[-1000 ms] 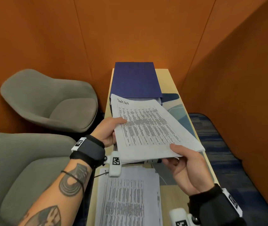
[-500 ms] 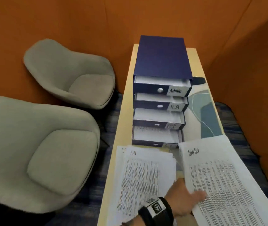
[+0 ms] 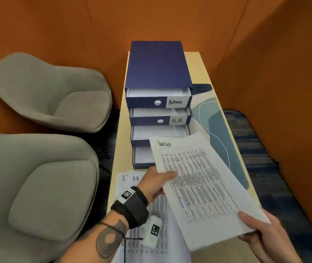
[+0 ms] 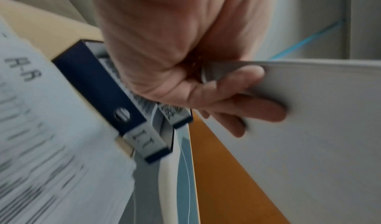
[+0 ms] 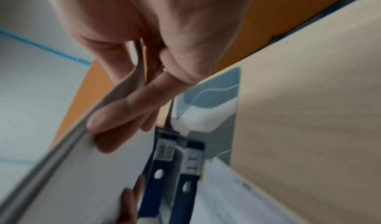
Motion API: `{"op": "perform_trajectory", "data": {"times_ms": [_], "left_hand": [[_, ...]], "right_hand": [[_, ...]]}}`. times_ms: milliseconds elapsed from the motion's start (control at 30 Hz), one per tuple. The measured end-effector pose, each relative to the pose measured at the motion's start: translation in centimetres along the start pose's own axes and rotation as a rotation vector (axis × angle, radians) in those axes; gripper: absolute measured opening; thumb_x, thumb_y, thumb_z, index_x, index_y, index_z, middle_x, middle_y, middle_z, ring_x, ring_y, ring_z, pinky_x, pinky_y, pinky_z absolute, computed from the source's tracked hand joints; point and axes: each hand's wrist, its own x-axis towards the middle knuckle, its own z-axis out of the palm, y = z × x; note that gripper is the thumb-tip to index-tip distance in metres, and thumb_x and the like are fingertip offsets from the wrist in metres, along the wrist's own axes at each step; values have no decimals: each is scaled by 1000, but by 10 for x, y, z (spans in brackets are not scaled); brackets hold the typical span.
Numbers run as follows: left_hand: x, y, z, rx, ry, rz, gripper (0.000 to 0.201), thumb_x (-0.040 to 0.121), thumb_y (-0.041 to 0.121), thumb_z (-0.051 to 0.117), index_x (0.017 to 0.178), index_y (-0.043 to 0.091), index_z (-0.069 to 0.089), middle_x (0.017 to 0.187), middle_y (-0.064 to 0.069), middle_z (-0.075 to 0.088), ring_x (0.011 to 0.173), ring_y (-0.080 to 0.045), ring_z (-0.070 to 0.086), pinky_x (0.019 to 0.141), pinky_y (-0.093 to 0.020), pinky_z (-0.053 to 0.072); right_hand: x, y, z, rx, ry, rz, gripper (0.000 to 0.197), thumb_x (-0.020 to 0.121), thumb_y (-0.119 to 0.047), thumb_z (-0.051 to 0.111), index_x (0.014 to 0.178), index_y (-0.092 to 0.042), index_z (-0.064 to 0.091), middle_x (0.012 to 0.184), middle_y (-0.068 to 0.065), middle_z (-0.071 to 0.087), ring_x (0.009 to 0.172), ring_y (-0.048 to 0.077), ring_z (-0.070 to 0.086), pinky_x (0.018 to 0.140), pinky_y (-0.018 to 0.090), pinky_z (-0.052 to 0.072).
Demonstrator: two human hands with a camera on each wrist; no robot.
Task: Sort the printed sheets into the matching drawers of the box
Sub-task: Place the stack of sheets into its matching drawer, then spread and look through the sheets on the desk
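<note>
Both hands hold a thick sheaf of printed sheets [image 3: 198, 185] headed "Task List" above the table, its far corner over the two lower drawers. My left hand [image 3: 157, 182] pinches its left edge, thumb on top and fingers [image 4: 257, 111] underneath. My right hand [image 3: 259, 230] pinches the near right corner, fingers [image 5: 123, 111] below. The navy drawer box [image 3: 157, 67] stands further back with four drawers pulled out: "Admin" [image 3: 175, 102] on top, then "H.R" [image 3: 177, 120]. The bottom one reads "I.T" [image 4: 142, 142]. More printed sheets [image 3: 143, 234] lie on the table, the top one headed "H.R".
The narrow light wooden table [image 3: 204, 69] carries a teal-patterned mat [image 3: 219, 130] to the box's right. Two grey armchairs [image 3: 52, 95] [image 3: 37, 186] stand close on the left. Orange walls [image 3: 274, 73] enclose the far and right sides.
The view dropped from the sheaf to the box and table. The sheaf has since moved forward and left over the lower drawers, and my right hand has come back into view at its near corner.
</note>
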Motion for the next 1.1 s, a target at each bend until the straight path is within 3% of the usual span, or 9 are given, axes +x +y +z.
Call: {"op": "perform_trajectory", "data": {"times_ms": [100,167,300,367,533,700,767,900,1100], "left_hand": [[12,31,-28,-101,117,-45,24,102,13,63,122,1,67,94,-13,80,75,-28,76,62,-32,60],[26,42,-45,-120,188,-135,30,101,19,64,121,-3,67,86,-12,77,52,-18,61,37,-19,42],[51,55,-68,-208,228,-214,55,85,24,75,132,-2,63,115,-21,75,92,-30,67,75,-31,51],[50,68,-71,-254,229,-160,36,99,18,63,126,-6,65,114,-24,75,98,-33,74,80,-41,61],[54,69,-90,-253,214,-131,35,97,27,67,118,-1,75,130,-28,67,120,-37,59,110,-47,46],[47,64,-101,-371,174,-79,39,89,42,75,111,10,81,130,-11,49,111,-32,40,92,-44,44],[37,63,-103,-344,106,-107,44,88,45,76,117,13,79,130,-19,59,105,-30,52,84,-36,50],[23,65,-100,-130,100,-188,32,97,22,69,122,2,65,104,-24,76,49,-16,67,41,-18,52],[49,78,-101,-78,354,-106,21,103,2,56,116,-14,58,70,-15,75,46,-9,67,40,-14,51]], "right_hand": [[7,-11,42,91,-132,-69,31,92,10,55,120,1,65,116,24,73,103,43,65,51,31,56],[11,-23,61,154,-151,-87,30,93,10,54,121,5,64,117,25,73,90,35,67,50,28,56],[15,-33,95,221,-215,-68,26,95,10,54,120,9,62,101,21,77,58,21,70,49,24,57],[16,-38,106,232,-240,-84,26,97,10,52,121,9,61,100,21,77,53,20,69,50,23,58],[23,-40,125,286,-234,-27,29,97,10,51,125,7,59,112,24,75,78,37,77,51,22,59],[32,-37,146,262,-241,-47,30,99,11,50,123,-2,60,112,23,75,85,41,75,56,26,62],[46,-38,160,243,-227,-59,30,100,11,51,124,-5,59,113,22,75,90,44,75,54,27,61],[89,-43,190,196,-223,-61,35,102,9,49,133,-7,53,123,22,71,96,47,74,53,25,59],[134,-60,213,66,-158,-68,57,97,10,56,150,-4,38,130,28,64,78,32,77,54,26,60]]}}
